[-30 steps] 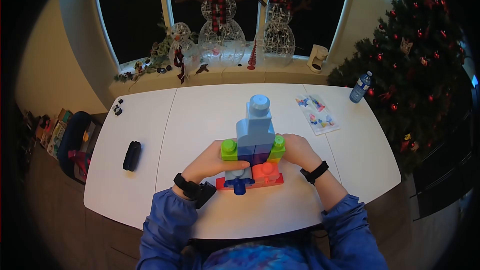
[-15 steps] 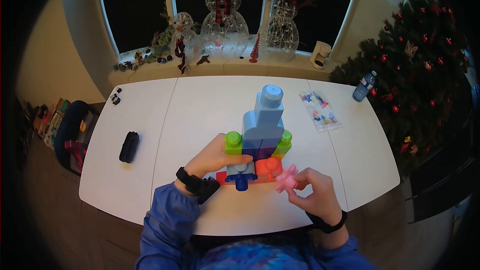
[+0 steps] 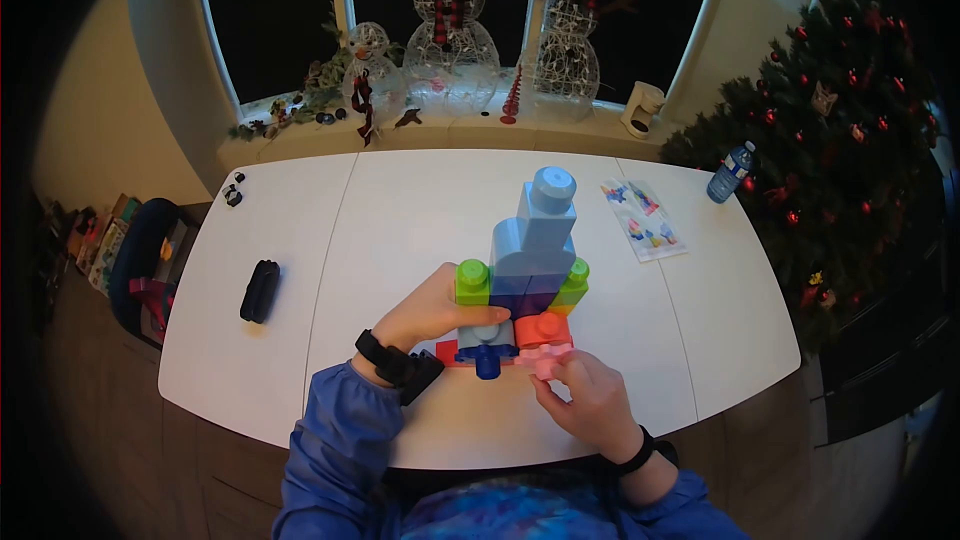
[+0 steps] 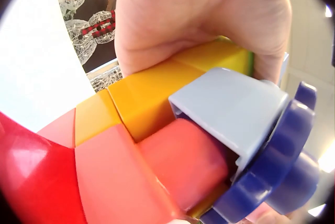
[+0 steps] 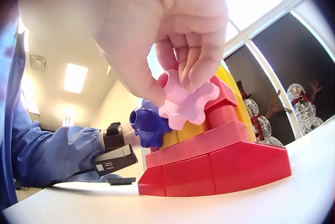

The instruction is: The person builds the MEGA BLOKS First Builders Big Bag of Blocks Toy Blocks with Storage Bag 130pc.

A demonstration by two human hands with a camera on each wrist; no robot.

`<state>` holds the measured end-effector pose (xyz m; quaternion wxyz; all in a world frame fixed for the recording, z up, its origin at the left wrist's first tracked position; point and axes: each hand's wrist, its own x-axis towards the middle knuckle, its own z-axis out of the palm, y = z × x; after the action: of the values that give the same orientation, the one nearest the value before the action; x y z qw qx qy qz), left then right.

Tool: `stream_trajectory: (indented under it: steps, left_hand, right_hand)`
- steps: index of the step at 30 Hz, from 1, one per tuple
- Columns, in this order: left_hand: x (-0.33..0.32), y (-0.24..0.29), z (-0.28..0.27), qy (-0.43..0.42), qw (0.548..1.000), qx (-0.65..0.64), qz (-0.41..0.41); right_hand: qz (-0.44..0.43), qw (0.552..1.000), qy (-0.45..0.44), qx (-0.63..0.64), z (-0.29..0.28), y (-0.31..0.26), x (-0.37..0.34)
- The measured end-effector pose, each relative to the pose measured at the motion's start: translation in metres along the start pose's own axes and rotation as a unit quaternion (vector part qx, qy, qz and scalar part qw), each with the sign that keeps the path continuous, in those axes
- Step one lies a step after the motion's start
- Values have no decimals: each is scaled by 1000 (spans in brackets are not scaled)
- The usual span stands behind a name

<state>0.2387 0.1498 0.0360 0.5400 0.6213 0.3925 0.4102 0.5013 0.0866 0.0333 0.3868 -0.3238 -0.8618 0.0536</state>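
A tower of toy building blocks (image 3: 535,250) stands on the table, light blue at the top with lime green blocks at its sides. My left hand (image 3: 430,305) grips its left side, the thumb lying across the front above a grey block (image 4: 230,108). A dark blue gear (image 4: 282,166) sits on that grey block's front. Between thumb and fingers, my right hand (image 3: 595,395) pinches a pink gear (image 5: 191,106) by its knob. The gear is right at the front of the coral block (image 3: 540,328), beside the blue gear. Sloped red blocks (image 5: 188,174) form the base.
The white table (image 3: 400,210) carries a black case (image 3: 260,291) at left, small black items (image 3: 233,195) at the far left corner, a picture sheet (image 3: 645,220) and a water bottle (image 3: 731,172) at right. A decorated tree (image 3: 840,140) stands beyond the right edge.
My right hand left the tower's right side and came forward, showing the pink gear in its fingers, then moved left to the front of the coral block. My left hand keeps holding the tower.
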Motion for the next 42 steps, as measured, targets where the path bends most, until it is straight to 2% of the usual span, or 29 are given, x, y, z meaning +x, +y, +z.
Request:
stream_trajectory:
  steps: [7,10,13,15,16,18,19,22,30,35,42]
  left_hand:
    - [0,3,0,-2,1000,13,1]
    - [1,0,-1,-8,1000,12,0]
    - [-2,4,-2,-4,1000,21,-2]
    - [-9,17,-1,13,999,37,7]
    - [-14,20,-2,40,997,51,39]
    - [-26,23,-3,88,987,82,104]
    - [-33,26,-3,106,984,104,103]
    - [-46,31,-2,149,975,143,87]
    - [-32,27,-6,184,966,172,49]
    - [-4,14,-30,181,954,219,99]
    - [20,14,-47,187,967,162,56]
  right_hand:
    - [-6,999,-28,-46,-1,1,8]
    - [-13,998,-60,-2,-7,11,7]
    - [122,989,-18,79,-33,24,25]
    - [126,984,29,119,-38,28,51]
    - [127,981,53,139,-41,30,62]
    - [80,986,16,144,-38,46,72]
    - [56,988,-3,146,-36,52,74]
    - [66,985,-64,147,-36,60,74]
    - [68,990,-30,118,-20,69,83]
    - [69,989,-38,124,-6,94,110]
    - [68,987,-41,140,6,113,133]
